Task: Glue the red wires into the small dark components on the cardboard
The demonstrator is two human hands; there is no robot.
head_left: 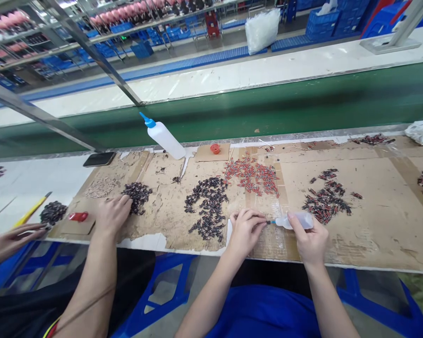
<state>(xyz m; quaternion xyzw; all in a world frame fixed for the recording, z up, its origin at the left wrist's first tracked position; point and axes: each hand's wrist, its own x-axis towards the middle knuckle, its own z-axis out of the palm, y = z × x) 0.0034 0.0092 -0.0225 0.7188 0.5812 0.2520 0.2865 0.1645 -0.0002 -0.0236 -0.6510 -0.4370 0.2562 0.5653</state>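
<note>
My right hand (312,241) is wrapped round a small translucent squeeze bottle (306,219) held on its side, with its blue nozzle pointing left. My left hand (245,231) pinches a tiny dark part (268,222) at the nozzle's tip; whether the two touch is too small to tell. Beyond my hands lies a scatter of small red-and-dark pieces (252,176). Left of my left hand is a heap of small black pieces (209,206). To the right of my right hand sits a pile of dark red-and-black pieces (327,199).
Cardboard (380,206) covers the bench. A larger white bottle (166,140) with a blue nozzle leans near the back, left of a red cap (215,149). At left, a co-worker's hand (111,213) reaches to another black pile (137,197), near a phone (99,159).
</note>
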